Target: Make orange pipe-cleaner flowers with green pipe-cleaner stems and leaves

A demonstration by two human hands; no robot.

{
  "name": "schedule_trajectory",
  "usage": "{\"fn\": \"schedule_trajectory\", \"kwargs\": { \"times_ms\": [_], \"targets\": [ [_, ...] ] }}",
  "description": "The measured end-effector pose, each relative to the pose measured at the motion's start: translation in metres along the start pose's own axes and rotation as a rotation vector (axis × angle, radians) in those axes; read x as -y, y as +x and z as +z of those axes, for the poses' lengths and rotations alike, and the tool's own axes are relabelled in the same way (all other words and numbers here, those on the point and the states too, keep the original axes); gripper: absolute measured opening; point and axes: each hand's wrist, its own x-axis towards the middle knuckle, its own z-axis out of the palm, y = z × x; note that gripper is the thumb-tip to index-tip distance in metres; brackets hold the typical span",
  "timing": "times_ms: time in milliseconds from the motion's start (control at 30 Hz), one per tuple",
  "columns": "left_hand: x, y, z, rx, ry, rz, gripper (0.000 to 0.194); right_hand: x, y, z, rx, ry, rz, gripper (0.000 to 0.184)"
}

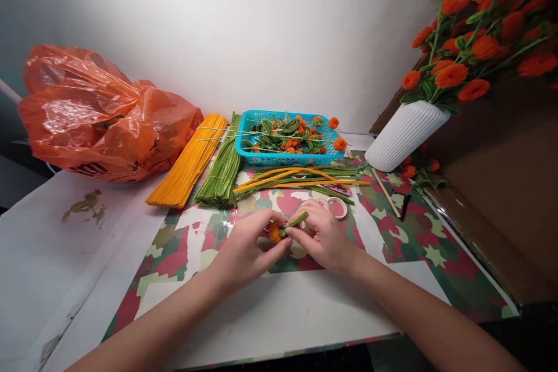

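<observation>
Low over the table, my left hand (253, 241) is closed round a small orange pipe-cleaner flower (274, 232). My right hand (320, 235) pinches a green pipe cleaner (298, 220) against the flower's base, and its short end sticks up to the right. Part of the flower is hidden by my fingers. Just beyond my hands lie loose yellow pipe cleaners (305, 184) and green ones across the table. A roll of white tape (337, 208) rests close behind my right hand, near a pinkish tool (340, 189) that is partly covered.
A blue basket (283, 159) holds orange flowers and green leaves. Left of it lie a yellow bundle (189, 163), a green bundle (220, 168) and an orange plastic bag (104, 116). At right are a white vase (405, 135) with tall flowers and a wooden stick (386, 193).
</observation>
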Motion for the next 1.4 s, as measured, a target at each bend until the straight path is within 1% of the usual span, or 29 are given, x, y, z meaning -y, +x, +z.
{"fn": "schedule_trajectory", "kwargs": {
  "times_ms": [67,133,267,367,433,500,600,733,800,867,933,1067,1133,1167,1200,1233,1267,1333,1367,1400],
  "targets": [
    [0.000,0.001,0.000,0.019,-0.025,-0.030,0.014,0.000,0.000,-0.001,-0.004,-0.039,-0.007,0.015],
    [0.001,0.001,0.000,0.061,-0.162,-0.105,0.016,-0.001,0.000,-0.002,-0.030,-0.059,-0.045,0.014],
    [0.004,0.004,-0.003,0.200,-0.502,-0.314,0.022,-0.007,-0.002,-0.002,-0.099,-0.031,-0.159,0.013],
    [0.005,0.005,-0.004,0.236,-0.601,-0.396,0.020,-0.009,-0.003,0.000,-0.135,-0.028,-0.194,0.014],
    [0.003,0.005,-0.004,0.224,-0.580,-0.395,0.018,-0.009,-0.003,0.001,-0.132,-0.032,-0.203,0.014],
    [0.002,0.004,-0.004,0.211,-0.500,-0.366,0.017,-0.008,-0.003,0.001,-0.116,-0.014,-0.206,0.014],
    [0.001,0.004,-0.005,0.218,-0.402,-0.346,0.017,-0.005,-0.002,0.001,-0.089,0.039,-0.168,0.014],
    [0.001,0.005,-0.006,0.210,-0.387,-0.349,0.018,-0.004,-0.001,0.000,-0.028,0.093,-0.122,0.014],
    [0.001,0.006,-0.006,0.187,-0.390,-0.341,0.018,-0.004,0.000,-0.001,-0.022,0.109,-0.095,0.015],
    [0.001,0.006,-0.005,0.187,-0.438,-0.374,0.019,-0.005,0.000,-0.001,-0.023,0.135,-0.067,0.015],
    [0.003,0.006,-0.004,0.238,-0.562,-0.459,0.019,-0.006,0.001,-0.001,-0.018,0.189,-0.059,0.015],
    [0.006,0.006,-0.004,0.414,-0.925,-0.645,0.014,-0.004,0.002,-0.002,0.049,0.345,-0.036,0.015],
    [0.005,0.006,-0.005,0.480,-0.993,-0.685,0.013,-0.001,0.001,-0.003,0.085,0.388,-0.013,0.017],
    [0.004,0.006,-0.006,0.485,-0.955,-0.676,0.015,0.000,0.001,-0.004,0.088,0.383,-0.005,0.018],
    [0.003,0.006,-0.006,0.462,-0.873,-0.635,0.017,0.001,0.001,-0.004,0.078,0.359,0.004,0.018],
    [0.002,0.005,-0.007,0.403,-0.755,-0.561,0.018,0.001,0.001,-0.005,0.058,0.324,0.014,0.017],
    [0.001,0.004,-0.007,0.318,-0.608,-0.458,0.019,0.002,0.002,-0.005,0.032,0.283,0.027,0.016],
    [-0.001,0.002,-0.006,0.129,-0.293,-0.205,0.027,0.003,0.002,-0.005,-0.022,0.218,0.067,0.015],
    [-0.001,0.000,-0.004,0.054,-0.152,-0.088,0.031,0.003,0.003,-0.005,-0.044,0.201,0.087,0.015],
    [-0.001,-0.001,-0.002,-0.004,-0.031,0.008,0.031,0.004,0.003,-0.005,-0.059,0.194,0.106,0.015]
  ]
}}
